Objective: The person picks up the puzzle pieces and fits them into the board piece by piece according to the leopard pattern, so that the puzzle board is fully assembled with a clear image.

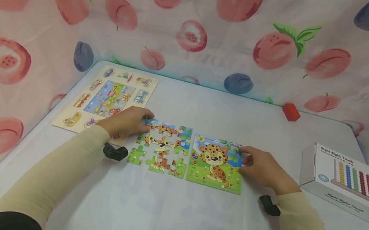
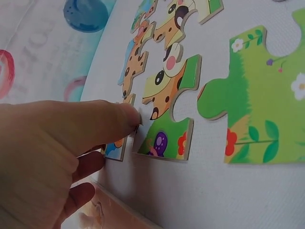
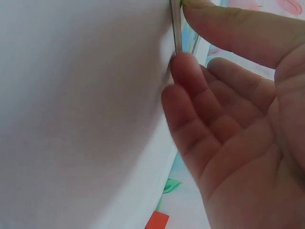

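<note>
Several leopard jigsaw pieces lie slightly apart in rough rows on the white table. At their top left corner, my left hand pinches a corner puzzle piece, mostly covered by the thumb in the left wrist view. A second piece with a purple snail lies right beside that thumb. To the right of the pieces is a square leopard picture board, showing the whole animal sitting on grass. My right hand grips its right edge, thumb on top and fingertips against the side.
A wooden vehicle puzzle board lies at the back left, partly behind my left hand. The white box with pictured coloured beads stands at the right. Near the back edge sits a red block. Fruit-printed cloth hangs behind the table.
</note>
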Demonstrator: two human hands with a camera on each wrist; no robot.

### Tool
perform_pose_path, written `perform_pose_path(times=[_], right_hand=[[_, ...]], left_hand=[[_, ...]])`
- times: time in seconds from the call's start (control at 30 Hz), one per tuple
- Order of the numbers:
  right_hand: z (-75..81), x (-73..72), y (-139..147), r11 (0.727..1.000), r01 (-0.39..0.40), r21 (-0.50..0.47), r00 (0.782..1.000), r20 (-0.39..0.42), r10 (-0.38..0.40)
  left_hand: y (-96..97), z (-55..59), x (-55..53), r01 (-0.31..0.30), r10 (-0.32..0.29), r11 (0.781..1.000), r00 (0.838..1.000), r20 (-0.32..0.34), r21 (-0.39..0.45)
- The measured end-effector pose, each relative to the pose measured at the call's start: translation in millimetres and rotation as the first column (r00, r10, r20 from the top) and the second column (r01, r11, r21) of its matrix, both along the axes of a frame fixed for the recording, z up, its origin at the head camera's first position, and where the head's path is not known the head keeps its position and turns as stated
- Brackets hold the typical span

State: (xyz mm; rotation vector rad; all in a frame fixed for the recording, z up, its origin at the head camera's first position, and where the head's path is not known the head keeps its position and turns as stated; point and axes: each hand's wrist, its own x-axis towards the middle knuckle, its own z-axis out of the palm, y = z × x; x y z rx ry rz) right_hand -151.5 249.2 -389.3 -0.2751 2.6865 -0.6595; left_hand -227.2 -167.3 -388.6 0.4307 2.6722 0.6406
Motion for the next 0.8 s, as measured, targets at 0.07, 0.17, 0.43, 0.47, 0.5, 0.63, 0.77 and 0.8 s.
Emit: perform_pose_path(times=[0.07,0.17,0.43,0.47,0.5,0.63,0.77,0.8], right_hand=[[0.1,-0.4,0.6,1.0,-0.004,0.0,1.0,-0.012,0.004],[0.4,-0.2,1.0,1.0,-0.012,0.003,0.999,-0.029,0.012],[0.4,0.0,0.8,1.0,-0.012,0.016,0.999,-0.035,0.012],[0.3,-0.1,0.8,1.0,-0.012,0.019,0.999,-0.034,0.013],[0.2,-0.3,0.8,1.0,-0.012,0.019,0.999,-0.032,0.012],[0.0,-0.7,0.7,1.0,-0.011,0.019,0.999,-0.034,0.012],[-0.1,-0.8,0.8,1.0,-0.013,0.019,0.999,-0.042,0.013],[-0.1,-0.7,0.7,1.0,-0.013,0.018,0.999,-0.044,0.014]], left_hand=[[0.6,0.7,0.3,0.004,-0.004,1.0,1.0,-0.002,0.003],[1.6,1.5,0.9,0.005,-0.005,1.0,1.0,-0.002,0.005],[3.5,2.5,1.1,0.016,-0.015,1.0,1.0,-0.023,0.006],[3.5,2.6,1.0,0.014,-0.014,1.0,1.0,-0.025,0.006],[3.6,2.4,0.9,0.013,-0.013,1.0,1.0,-0.027,0.006],[2.7,1.4,0.3,0.006,-0.005,1.0,1.0,-0.029,0.011],[1.8,0.7,-0.9,0.013,-0.013,1.0,0.999,-0.053,0.009],[1.9,0.8,-1.2,0.017,-0.016,1.0,0.998,-0.06,0.008]])
